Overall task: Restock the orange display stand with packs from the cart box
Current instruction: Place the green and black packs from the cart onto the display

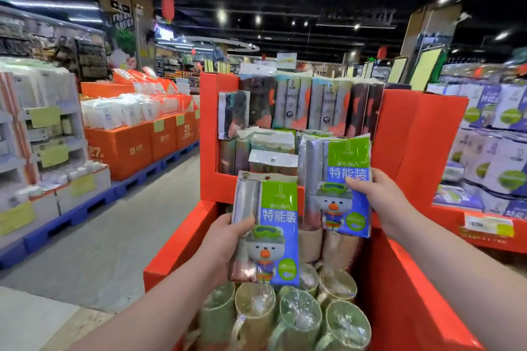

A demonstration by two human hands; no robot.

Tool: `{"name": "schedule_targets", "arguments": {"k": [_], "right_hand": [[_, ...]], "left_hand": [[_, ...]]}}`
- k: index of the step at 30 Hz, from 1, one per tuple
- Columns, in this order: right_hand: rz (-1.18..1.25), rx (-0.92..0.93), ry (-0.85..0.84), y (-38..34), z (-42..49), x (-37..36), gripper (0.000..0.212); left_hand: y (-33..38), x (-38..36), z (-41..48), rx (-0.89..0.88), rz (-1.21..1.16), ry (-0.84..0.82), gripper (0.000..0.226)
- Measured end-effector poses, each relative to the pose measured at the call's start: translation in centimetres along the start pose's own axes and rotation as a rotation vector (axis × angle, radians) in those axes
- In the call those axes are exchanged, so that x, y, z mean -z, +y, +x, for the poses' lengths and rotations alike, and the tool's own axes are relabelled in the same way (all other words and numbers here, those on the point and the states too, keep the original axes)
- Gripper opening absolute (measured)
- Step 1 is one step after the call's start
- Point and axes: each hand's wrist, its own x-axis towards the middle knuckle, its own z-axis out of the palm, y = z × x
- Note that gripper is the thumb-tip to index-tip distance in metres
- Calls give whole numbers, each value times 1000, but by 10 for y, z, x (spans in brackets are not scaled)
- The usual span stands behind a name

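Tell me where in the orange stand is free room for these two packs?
Only the top left corner, between the orange stand's wall and the dark packs, looks free. The bin of rolls below is crowded.

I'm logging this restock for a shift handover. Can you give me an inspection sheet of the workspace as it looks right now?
Surface: orange display stand, shelf and lower bin both stocked.
Job's things: left pack and right pack, blue and green, held before the stand.
Clutter: wrapped rolls stand end-up in the lower bin.
Grippers: left hand grips the left pack; right hand grips the right pack.
Cables: nothing seen.
Surroundings: aisle floor, orange boxes on blue pallets at left, stacked goods at right.
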Motion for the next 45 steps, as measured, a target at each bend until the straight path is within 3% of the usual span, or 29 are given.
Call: {"name": "schedule_targets", "arguments": {"k": [3,7,10,17,21,25,30,35,40,45], "right_hand": [[-61,55,92,-11,30,-7,34],[-109,104,194,-18,52,-12,20],[-145,115,231,-21,68,-14,26],[-173,74,177,-12,111,-20,19],[-182,53,76,0,124,-17,23],[-314,84,-2,13,122,-12,26],[-587,-3,-28,20,124,-8,60],[-783,88,23,23,131,-7,56],[-759,123,86,31,139,-7,55],[-855,62,46,30,145,-3,59]], "left_hand": [[14,12,25,-4,-39,-37,24],[29,24,50,-28,-26,-76,28],[36,27,61,-18,-37,-138,20],[47,29,82,-65,-67,-94,16],[50,30,87,-66,-96,-52,25],[52,24,85,-73,-113,-44,21],[48,12,85,-89,-107,-7,23],[45,-2,86,-73,-94,-19,25],[47,-10,88,-81,-84,7,29],[48,-17,86,-92,-100,38,28]]}}
